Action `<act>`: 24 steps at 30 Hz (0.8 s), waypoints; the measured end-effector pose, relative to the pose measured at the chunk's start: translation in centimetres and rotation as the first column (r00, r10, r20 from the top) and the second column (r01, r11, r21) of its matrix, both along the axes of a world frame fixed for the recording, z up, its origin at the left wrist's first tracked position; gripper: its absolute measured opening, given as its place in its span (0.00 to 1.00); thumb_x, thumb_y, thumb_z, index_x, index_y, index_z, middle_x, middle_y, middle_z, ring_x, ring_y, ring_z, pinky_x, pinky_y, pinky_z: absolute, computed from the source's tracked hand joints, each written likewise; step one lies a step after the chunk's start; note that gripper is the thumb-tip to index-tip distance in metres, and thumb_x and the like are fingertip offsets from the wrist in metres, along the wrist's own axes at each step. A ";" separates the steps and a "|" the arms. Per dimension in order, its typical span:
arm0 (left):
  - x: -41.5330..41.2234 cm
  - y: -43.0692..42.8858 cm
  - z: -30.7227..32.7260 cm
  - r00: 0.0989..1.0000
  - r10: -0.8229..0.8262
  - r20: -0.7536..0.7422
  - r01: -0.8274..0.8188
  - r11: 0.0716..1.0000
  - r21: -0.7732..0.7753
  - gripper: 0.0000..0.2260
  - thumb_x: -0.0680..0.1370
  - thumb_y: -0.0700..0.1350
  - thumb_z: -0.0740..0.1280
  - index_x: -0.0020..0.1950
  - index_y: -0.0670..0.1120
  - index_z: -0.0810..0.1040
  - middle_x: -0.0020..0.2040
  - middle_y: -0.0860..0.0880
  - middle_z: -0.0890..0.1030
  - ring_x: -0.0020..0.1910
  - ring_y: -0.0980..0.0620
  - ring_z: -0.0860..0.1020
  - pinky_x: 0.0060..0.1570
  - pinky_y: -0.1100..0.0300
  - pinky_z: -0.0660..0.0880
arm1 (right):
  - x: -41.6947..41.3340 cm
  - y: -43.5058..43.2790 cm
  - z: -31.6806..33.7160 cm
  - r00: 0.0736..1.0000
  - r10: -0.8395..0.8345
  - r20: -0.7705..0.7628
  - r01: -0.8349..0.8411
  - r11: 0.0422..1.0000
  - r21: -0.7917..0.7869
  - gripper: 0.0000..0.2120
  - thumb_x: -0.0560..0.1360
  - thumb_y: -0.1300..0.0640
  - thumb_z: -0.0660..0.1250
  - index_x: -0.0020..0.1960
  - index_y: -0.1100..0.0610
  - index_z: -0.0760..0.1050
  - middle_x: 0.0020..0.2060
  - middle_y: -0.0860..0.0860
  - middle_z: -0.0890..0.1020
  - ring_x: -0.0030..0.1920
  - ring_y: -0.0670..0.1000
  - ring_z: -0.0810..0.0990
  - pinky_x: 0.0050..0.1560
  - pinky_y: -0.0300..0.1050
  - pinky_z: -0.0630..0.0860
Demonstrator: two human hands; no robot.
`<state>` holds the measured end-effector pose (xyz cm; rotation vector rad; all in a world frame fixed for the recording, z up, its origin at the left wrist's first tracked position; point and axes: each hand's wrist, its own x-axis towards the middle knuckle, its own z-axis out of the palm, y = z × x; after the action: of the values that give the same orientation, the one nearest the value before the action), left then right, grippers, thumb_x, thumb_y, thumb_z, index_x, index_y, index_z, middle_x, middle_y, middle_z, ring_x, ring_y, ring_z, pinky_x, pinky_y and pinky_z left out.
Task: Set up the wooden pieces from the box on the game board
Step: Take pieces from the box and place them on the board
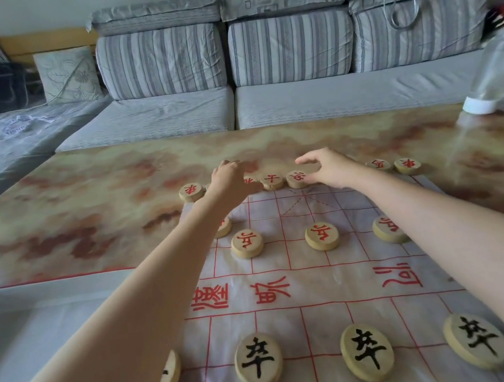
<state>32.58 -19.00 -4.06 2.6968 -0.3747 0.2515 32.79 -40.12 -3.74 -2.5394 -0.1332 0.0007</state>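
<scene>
Presently, one container in view: a clear bottle [494, 69], tilted with its white cap lowest, beyond the far right corner of the board [327, 282]. Its contents cannot be made out. The board lies flat on a marbled table [89, 209].

Count of wooden pieces, all on the board:
- Red pieces [271, 180], far edge row: five seen plainly, a sixth mostly hidden behind the left hand.
- Red, next rows toward the board's middle: three whole [322, 236], a fourth partly covered by the left forearm.
- Black pieces [258, 361], near half: three whole, two more cut off at the near left.

Left hand [230, 177]: at the board's far edge, left of centre, fingers curled under. Whether it holds a piece cannot be told.

Right hand [326, 166]: at the far edge, right of centre, thumb stretched out, fingers bent down just beside a red piece. Grip cannot be told.
</scene>
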 end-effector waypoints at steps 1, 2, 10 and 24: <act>0.1 -0.7 0.0 1.000 -0.016 -0.009 0.016 1.000 0.005 0.20 0.73 0.50 0.69 0.64 0.48 0.73 0.64 0.47 0.77 0.66 0.45 0.68 0.65 0.53 0.62 | 0.0 -0.2 -0.1 1.000 -0.006 0.000 0.006 1.000 -0.022 0.24 0.70 0.55 0.71 0.65 0.46 0.72 0.66 0.48 0.74 0.68 0.55 0.69 0.69 0.50 0.64; 0.1 -1.2 0.0 1.000 -0.028 -0.014 0.028 1.000 0.013 0.21 0.73 0.50 0.69 0.64 0.48 0.73 0.64 0.47 0.76 0.66 0.45 0.68 0.66 0.53 0.61 | 0.0 -0.3 -0.2 1.000 -0.006 -0.004 0.005 0.999 -0.042 0.25 0.70 0.55 0.72 0.66 0.45 0.72 0.67 0.47 0.74 0.68 0.56 0.68 0.69 0.51 0.64; 0.3 -2.5 -0.4 1.000 -0.012 -0.008 0.012 0.999 0.036 0.22 0.72 0.53 0.69 0.65 0.50 0.73 0.64 0.49 0.76 0.66 0.45 0.67 0.66 0.53 0.60 | -0.7 -0.3 -0.1 0.997 0.041 0.065 -0.038 0.998 -0.047 0.24 0.71 0.50 0.71 0.65 0.47 0.72 0.68 0.50 0.72 0.67 0.56 0.69 0.54 0.46 0.72; 0.5 -2.7 -1.4 1.000 0.003 -0.017 -0.003 1.000 -0.019 0.22 0.72 0.56 0.68 0.64 0.49 0.74 0.68 0.50 0.73 0.67 0.44 0.65 0.66 0.52 0.59 | -0.8 0.4 -0.8 0.986 0.070 0.150 -0.040 0.980 -0.194 0.16 0.76 0.47 0.63 0.63 0.48 0.74 0.57 0.50 0.76 0.63 0.56 0.63 0.56 0.47 0.56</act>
<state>33.09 -21.70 -5.47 2.6791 -0.3617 0.2313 31.97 -39.68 -4.53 -2.7244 -0.2771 -0.1722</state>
